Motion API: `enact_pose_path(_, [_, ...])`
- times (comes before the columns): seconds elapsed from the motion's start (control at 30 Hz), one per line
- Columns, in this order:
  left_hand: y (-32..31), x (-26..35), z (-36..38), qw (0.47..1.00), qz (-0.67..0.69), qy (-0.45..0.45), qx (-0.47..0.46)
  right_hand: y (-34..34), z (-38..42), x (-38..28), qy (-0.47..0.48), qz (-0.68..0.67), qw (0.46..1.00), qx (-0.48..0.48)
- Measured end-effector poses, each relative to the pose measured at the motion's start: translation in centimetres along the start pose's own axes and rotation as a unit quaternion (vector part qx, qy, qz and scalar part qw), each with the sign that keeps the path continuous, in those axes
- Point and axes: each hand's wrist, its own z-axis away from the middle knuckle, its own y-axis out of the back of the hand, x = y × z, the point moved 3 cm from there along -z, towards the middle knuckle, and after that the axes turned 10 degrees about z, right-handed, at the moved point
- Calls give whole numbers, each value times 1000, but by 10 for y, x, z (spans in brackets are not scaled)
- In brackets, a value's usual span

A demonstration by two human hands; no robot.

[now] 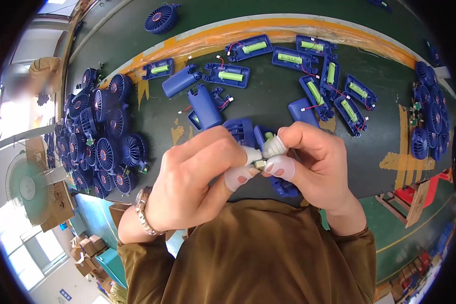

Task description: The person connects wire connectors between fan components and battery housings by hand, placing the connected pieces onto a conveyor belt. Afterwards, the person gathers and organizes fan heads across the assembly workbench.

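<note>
My left hand, with white covers on thumb and forefinger, pinches one side of a small pale connector in front of my chest. From the other side my right hand, its fingertips covered too, is closed at the same connector. Which fingers bear on which part is too small to tell. Right behind the fingertips lie a blue fan part and a blue housing with a green cell, partly hidden by my hands. Another blue fan part shows below my right thumb.
Blue fans are heaped at the left and more at the right. Across the back lie several blue housings with green cells and red wires. Blue covers lie among them. A person is at the far left.
</note>
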Motion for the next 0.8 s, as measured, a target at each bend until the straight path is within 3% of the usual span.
enact_pose_path(0.13, [-1,4,2,997,-73,24,-9,-6,-3,12,-57,-53,997,-11])
enact_pose_path(0.23, [-1,-10,-10,998,-27,64,0,-3,-13,17,-21,-63,997,44])
enact_pose_path(0.27, [1,-17,-19,993,54,101,34,3,-21,13,-33,-49,997,56])
enact_pose_path(0.33, [6,-33,-49,957,211,173,101,26,-47,14,32,59,992,109])
enact_pose_path(0.4, [27,-43,-87,972,161,90,147,69,-68,14,25,317,911,263])
enact_pose_path(0.47, [49,-53,-133,980,1,11,200,110,-88,29,-21,445,828,342])
enact_pose_path(0.53, [59,-71,-183,923,-220,-145,282,130,-108,47,-79,594,729,331])
enact_pose_path(0.6, [52,-106,-223,911,-271,-137,279,130,-125,62,-79,626,714,303])
enact_pose_path(0.63, [42,-124,-233,917,-278,-111,262,129,-131,69,-83,643,703,292])
enact_pose_path(0.67, [39,-143,-238,924,-281,-84,244,131,-131,75,-70,612,731,294])
enact_pose_path(0.73, [57,-172,-232,884,-389,7,260,134,-127,86,-55,550,779,296])
enact_pose_path(0.8, [85,-194,-217,801,-488,223,266,137,-127,86,-31,574,768,283])
